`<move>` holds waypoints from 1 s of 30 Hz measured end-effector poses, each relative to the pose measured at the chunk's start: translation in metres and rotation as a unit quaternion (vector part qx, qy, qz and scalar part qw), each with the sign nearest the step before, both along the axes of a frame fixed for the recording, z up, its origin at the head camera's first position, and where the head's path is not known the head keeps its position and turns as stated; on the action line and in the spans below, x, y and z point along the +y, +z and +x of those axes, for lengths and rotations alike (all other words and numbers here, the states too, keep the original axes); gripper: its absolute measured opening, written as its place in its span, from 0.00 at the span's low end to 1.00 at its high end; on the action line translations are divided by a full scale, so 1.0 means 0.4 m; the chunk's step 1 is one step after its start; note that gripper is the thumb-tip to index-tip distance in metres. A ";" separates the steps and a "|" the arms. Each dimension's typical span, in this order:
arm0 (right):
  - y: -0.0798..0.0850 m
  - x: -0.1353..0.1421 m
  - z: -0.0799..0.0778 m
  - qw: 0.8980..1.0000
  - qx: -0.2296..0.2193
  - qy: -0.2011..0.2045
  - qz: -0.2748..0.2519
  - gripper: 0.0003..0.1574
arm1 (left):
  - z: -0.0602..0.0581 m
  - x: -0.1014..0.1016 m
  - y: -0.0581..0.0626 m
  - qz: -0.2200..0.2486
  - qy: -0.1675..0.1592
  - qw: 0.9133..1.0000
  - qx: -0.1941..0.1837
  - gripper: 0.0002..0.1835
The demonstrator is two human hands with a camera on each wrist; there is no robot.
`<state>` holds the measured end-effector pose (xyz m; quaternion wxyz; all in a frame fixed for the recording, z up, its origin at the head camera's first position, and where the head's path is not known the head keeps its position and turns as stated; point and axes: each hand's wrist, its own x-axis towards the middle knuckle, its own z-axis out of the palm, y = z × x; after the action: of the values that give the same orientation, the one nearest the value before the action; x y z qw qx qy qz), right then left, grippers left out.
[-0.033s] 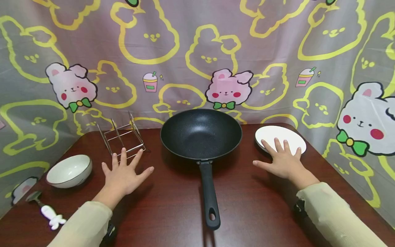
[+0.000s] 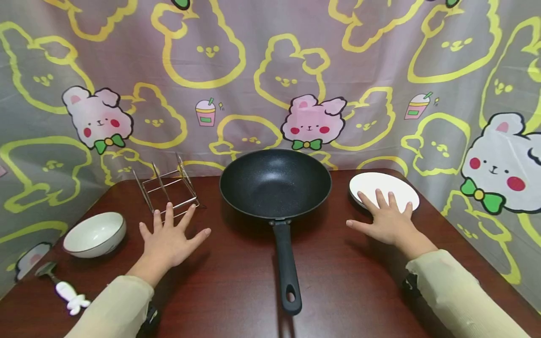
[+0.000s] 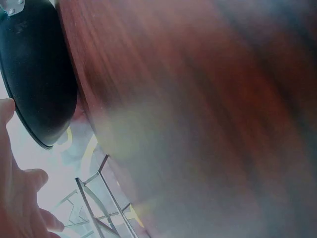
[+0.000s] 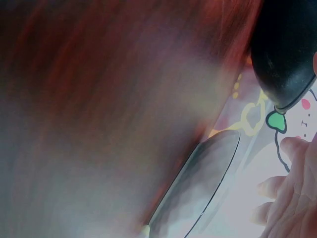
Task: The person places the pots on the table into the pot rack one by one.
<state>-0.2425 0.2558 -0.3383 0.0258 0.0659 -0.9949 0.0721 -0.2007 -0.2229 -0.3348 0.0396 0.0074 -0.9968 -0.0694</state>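
Note:
My left hand (image 2: 168,241) is held over the table with its fingers spread, nearest to a wire rack (image 2: 162,185) at the back left. In the head view its fingertips overlap the rack's front. My right hand (image 2: 390,225) has its fingers spread too, and they overlap the near side of a white plate (image 2: 374,183). Between the hands stands a black frying pan (image 2: 274,180), its handle (image 2: 287,267) pointing toward me. Both hands hold nothing. The left wrist view catches the pan (image 3: 37,74) and the rack (image 3: 104,213); the right wrist view shows the plate's side (image 4: 198,183).
A white bowl (image 2: 95,234) with a dark rim sits on the left of the brown table (image 2: 236,291). In front of it lies a spoon (image 2: 63,288) with a white figure-shaped handle. A patterned curtain (image 2: 253,103) hangs behind the table and along both sides.

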 end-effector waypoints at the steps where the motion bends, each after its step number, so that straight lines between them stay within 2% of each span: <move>1: 0.000 0.000 -0.001 1.000 0.000 0.000 0.000 0.62 | 0.000 -0.001 0.000 0.001 0.000 1.000 0.000 0.50; 13: 0.009 -0.003 0.007 1.000 0.005 0.003 -0.007 0.61 | 0.002 -0.008 0.002 0.012 -0.001 1.000 0.000 0.49; 17: 0.033 -0.010 0.025 0.999 0.005 0.007 -0.039 0.59 | 0.006 0.002 0.019 0.038 -0.008 0.999 0.011 0.47; 20: 0.053 -0.022 0.040 0.996 0.001 0.022 -0.086 0.55 | 0.012 0.015 0.032 0.072 -0.022 0.997 0.025 0.44; 22: 0.064 -0.032 0.051 0.991 -0.003 0.037 -0.131 0.52 | 0.018 0.025 0.039 0.105 -0.035 0.993 0.034 0.42; 24: 0.070 -0.044 0.064 0.981 -0.005 0.054 -0.188 0.47 | 0.022 0.037 0.039 0.147 -0.056 0.987 0.045 0.39; 27: 0.073 -0.064 0.083 0.962 0.006 0.068 -0.264 0.40 | 0.026 0.057 0.034 0.212 -0.090 0.972 0.048 0.33; 30: 0.071 -0.087 0.100 0.946 0.022 0.075 -0.314 0.34 | 0.028 0.079 0.026 0.268 -0.115 0.956 0.037 0.27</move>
<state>-0.2027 0.2209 -0.3099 0.0616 0.1302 -0.9132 0.3812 -0.1896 -0.1911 -0.3246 0.0644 -0.0999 -0.9335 -0.3382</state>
